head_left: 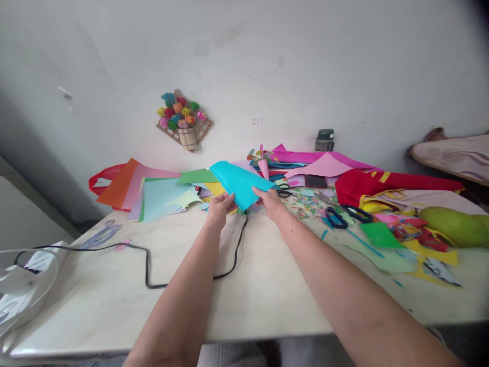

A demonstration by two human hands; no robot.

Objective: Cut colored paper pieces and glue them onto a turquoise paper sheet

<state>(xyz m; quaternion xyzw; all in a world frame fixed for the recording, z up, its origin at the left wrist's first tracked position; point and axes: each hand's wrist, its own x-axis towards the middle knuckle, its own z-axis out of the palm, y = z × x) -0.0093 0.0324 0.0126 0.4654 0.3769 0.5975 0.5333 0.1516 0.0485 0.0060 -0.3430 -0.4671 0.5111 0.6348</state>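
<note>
Two hands are gripping one turquoise sheet, which is slanting over the far middle of the table (267, 290). The left hand (221, 205) is pinching its lower left edge between thumb and fingers; the right hand (268, 199) is closing on its right side, thumb on top. A black cord (240, 244) is reaching the lower tip of the turquoise sheet (242, 183). On the wall, a small bamboo holder (187, 138) is carrying a bunch of many-coloured paper flowers (178, 108). Behind the right hand, a pink paper cone (263, 168) is standing below a cluster of small coloured pieces (256, 155). Farther right, a dark lidded container (325, 140) is standing against the wall, its contents too unclear to tell. At left, a red plastic bag (100, 178) is showing partly behind an orange sheet (118, 182).
</note>
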